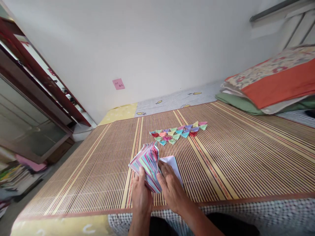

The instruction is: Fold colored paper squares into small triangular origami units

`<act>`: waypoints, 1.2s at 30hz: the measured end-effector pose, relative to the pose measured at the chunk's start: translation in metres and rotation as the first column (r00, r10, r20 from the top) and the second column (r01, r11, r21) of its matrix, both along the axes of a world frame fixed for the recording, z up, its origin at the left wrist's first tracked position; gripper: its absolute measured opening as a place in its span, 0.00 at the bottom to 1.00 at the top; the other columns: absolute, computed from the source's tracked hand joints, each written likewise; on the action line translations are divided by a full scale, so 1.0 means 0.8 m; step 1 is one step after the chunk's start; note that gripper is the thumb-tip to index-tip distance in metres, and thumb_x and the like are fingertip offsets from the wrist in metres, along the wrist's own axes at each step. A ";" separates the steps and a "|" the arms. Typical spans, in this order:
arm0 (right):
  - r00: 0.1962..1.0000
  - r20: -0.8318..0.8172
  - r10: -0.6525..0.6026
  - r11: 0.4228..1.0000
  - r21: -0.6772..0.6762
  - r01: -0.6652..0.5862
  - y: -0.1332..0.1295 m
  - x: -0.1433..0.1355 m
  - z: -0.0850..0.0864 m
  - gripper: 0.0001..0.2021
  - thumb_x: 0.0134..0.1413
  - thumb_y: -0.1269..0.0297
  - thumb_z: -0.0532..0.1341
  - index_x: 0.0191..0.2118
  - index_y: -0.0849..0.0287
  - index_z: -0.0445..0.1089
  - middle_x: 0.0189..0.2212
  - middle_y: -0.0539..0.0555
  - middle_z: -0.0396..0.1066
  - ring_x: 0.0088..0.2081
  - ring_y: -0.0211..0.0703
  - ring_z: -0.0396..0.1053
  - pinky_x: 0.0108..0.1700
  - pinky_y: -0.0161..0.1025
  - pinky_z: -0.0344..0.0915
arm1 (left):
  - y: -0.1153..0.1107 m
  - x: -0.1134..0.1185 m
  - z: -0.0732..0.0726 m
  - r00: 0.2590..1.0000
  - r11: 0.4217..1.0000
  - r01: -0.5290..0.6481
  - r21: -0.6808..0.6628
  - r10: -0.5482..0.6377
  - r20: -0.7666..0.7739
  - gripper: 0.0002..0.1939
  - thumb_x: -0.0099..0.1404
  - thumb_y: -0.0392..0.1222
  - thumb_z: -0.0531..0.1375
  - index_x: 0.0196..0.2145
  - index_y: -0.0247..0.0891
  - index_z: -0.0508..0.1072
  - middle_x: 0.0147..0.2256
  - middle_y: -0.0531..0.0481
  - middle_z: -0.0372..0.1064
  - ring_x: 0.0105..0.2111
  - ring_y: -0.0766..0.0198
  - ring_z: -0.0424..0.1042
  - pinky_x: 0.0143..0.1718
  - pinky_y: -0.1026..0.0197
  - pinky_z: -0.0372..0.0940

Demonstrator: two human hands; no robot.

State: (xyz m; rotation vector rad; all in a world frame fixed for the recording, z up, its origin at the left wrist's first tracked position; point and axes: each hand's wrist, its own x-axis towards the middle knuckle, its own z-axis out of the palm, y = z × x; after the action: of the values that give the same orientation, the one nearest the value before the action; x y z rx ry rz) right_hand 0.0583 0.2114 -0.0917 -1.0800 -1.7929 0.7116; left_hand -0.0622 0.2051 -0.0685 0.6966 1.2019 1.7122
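Far off to the left of both hands stands a dark red framed door with glass panels (33,126), and beyond the hands, ahead and to their left, a small pink paper rectangle (118,84) is stuck to the plain white wall (172,49); it carries dark marks like handwriting, too small to read. The bare left hand (142,194) is clamped on the lower left part of a thick, fanned bundle of multicoloured paper layers (146,163), its thumb lying over the striped face. The bundle is between the two hands, above the brown-and-yellow striped bamboo mat (231,154). The bare right hand (172,186) closes on the bundle's right edge, thumb in front; where its other fingertips press cannot be made out. The step in hand looks like gripping and evening the layers, and the next move would call for steady pressure from both sides so none slip. Just beyond the right hand, partly covered by it, a white paper piece (174,163) lies on the mat; farther out are rows of small folded triangles in mixed colours (179,131). Well to the right of the hands rests an orange, flower-patterned folded quilt (278,85). No brand or label is readable.
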 end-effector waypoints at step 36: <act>0.930 0.362 -0.056 0.996 0.091 0.024 -0.012 -0.010 0.016 0.36 0.68 0.52 0.59 0.73 0.69 0.54 0.68 0.75 0.61 0.69 0.71 0.58 0.66 0.70 0.60 | -0.004 0.000 0.009 0.971 0.991 0.126 0.043 -0.132 0.198 0.29 0.58 0.46 0.73 0.55 0.35 0.76 0.45 0.41 0.82 0.49 0.49 0.80 0.53 0.53 0.71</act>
State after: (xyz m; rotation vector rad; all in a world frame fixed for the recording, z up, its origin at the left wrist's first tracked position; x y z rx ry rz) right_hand 0.0501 0.2018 -0.0792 -1.2484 -2.0865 0.4215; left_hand -0.0623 0.2017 -0.0610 0.5916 0.9725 1.6517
